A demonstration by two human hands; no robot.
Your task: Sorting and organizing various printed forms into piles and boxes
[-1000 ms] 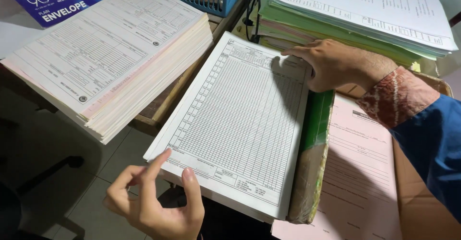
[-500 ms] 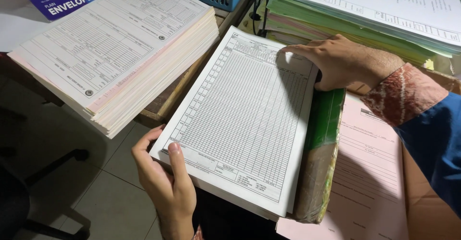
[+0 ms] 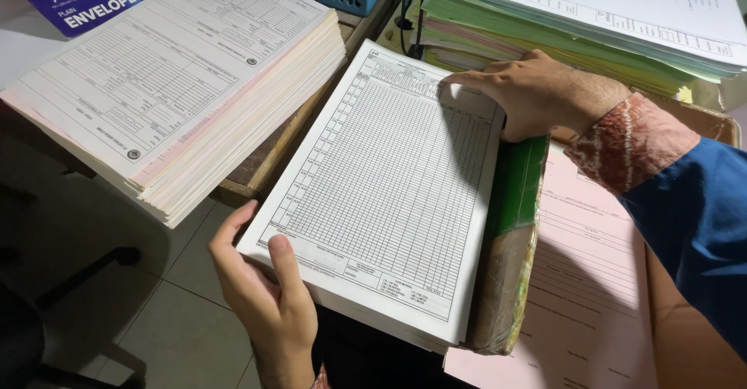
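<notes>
Form pad (image 3: 389,194) gripped by both hands: left (image 3: 264,296) underneath, right (image 3: 545,97) on top.

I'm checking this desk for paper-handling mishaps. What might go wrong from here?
1. The form pad juts past the desk edge, held only by the left hand at its lower corner and the right hand at the top; a loosened grip may let it drop to the floor.
2. The left stack overhangs the desk too and might slide off if bumped.
3. The right hand pressing the top sheet could crease it.
</notes>
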